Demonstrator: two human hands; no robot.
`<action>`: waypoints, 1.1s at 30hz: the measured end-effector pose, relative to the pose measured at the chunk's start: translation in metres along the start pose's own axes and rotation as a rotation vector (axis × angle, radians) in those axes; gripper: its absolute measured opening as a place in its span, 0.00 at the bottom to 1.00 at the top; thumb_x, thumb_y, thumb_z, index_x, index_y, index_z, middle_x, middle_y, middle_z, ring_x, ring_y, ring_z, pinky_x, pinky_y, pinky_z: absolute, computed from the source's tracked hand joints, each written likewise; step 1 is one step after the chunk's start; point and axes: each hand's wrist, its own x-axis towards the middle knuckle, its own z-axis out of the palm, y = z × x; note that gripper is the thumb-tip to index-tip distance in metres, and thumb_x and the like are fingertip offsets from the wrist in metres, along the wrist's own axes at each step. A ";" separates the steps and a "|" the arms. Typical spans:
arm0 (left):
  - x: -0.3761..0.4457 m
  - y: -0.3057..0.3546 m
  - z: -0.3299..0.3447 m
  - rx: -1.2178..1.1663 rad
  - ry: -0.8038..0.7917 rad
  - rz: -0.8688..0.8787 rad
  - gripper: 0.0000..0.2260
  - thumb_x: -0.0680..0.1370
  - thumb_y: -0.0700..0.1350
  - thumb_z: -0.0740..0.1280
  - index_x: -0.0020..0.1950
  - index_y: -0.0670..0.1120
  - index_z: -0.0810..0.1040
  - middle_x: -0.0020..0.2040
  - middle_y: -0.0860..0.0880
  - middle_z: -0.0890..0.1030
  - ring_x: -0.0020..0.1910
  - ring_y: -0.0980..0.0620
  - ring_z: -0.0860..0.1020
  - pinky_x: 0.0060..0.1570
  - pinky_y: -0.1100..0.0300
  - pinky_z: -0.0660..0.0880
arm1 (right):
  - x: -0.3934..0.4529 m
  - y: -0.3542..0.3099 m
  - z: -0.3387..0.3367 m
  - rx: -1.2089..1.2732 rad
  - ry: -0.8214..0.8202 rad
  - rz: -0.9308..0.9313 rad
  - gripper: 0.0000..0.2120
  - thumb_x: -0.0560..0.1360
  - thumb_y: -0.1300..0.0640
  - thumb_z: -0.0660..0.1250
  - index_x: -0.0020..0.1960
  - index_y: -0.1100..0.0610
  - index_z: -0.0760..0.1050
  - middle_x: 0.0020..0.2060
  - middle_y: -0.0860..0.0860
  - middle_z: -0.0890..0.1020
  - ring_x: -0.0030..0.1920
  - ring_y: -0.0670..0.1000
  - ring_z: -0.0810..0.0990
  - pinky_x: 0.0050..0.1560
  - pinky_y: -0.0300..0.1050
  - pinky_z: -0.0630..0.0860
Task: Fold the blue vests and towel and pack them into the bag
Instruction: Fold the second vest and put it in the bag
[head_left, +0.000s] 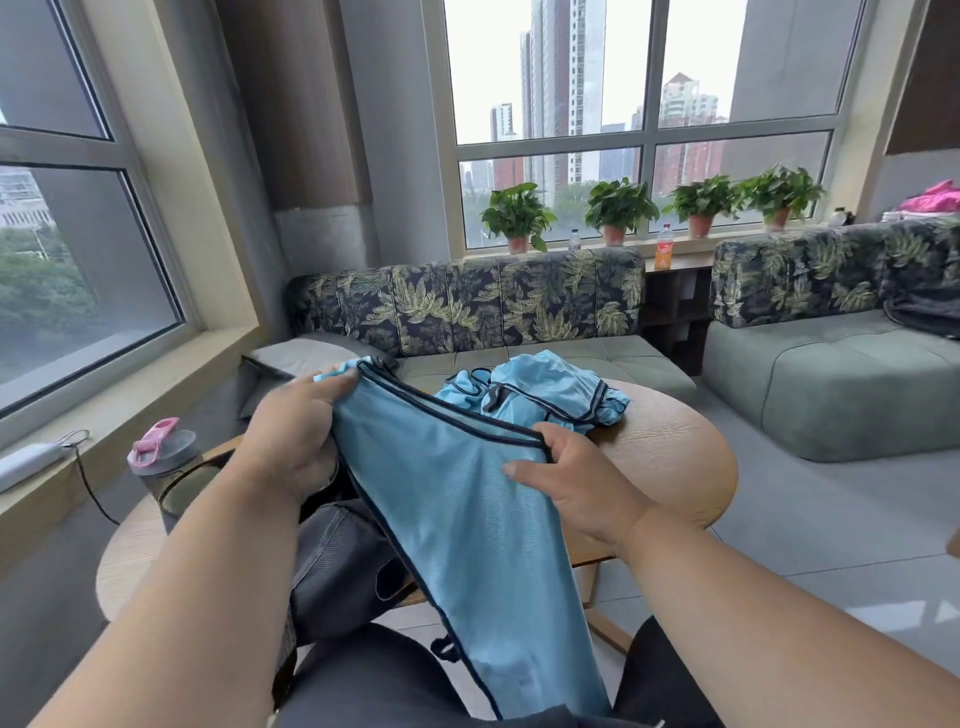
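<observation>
A light blue vest (457, 509) with dark trim hangs from both my hands over the near edge of the round wooden table (675, 457) and down onto my lap. My left hand (291, 441) grips its upper left corner. My right hand (576, 483) pinches the trimmed top edge at the right. More light blue fabric with dark trim (540, 395) lies crumpled on the table behind the held vest. A dark grey bag (337, 566) sits under my left arm at the table's near left. I cannot pick out a towel.
A grey bottle with a pink lid (163, 457) stands at the table's left. A leaf-patterned sofa (467, 306) and a second one (831, 374) lie beyond, with potted plants (618, 208) on the sill. Tiled floor opens to the right.
</observation>
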 end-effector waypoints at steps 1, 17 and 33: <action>0.003 0.007 0.000 -0.036 -0.028 -0.021 0.13 0.83 0.38 0.66 0.65 0.34 0.80 0.60 0.36 0.84 0.56 0.41 0.85 0.62 0.47 0.81 | 0.001 -0.002 0.001 0.114 0.004 0.023 0.14 0.78 0.65 0.73 0.63 0.60 0.78 0.57 0.59 0.86 0.59 0.61 0.85 0.64 0.59 0.81; 0.012 0.014 0.004 -0.156 0.023 -0.063 0.10 0.83 0.42 0.67 0.64 0.44 0.81 0.54 0.42 0.83 0.51 0.43 0.83 0.56 0.45 0.83 | 0.008 -0.013 -0.002 0.475 -0.389 0.357 0.24 0.73 0.65 0.73 0.68 0.66 0.78 0.67 0.64 0.80 0.60 0.61 0.82 0.67 0.57 0.78; -0.041 -0.099 0.016 -0.315 -0.306 -0.695 0.42 0.75 0.75 0.60 0.69 0.39 0.82 0.69 0.35 0.80 0.63 0.33 0.82 0.67 0.40 0.71 | 0.013 -0.021 0.011 0.743 -0.232 0.328 0.21 0.78 0.53 0.66 0.65 0.66 0.82 0.63 0.64 0.83 0.57 0.60 0.85 0.60 0.55 0.83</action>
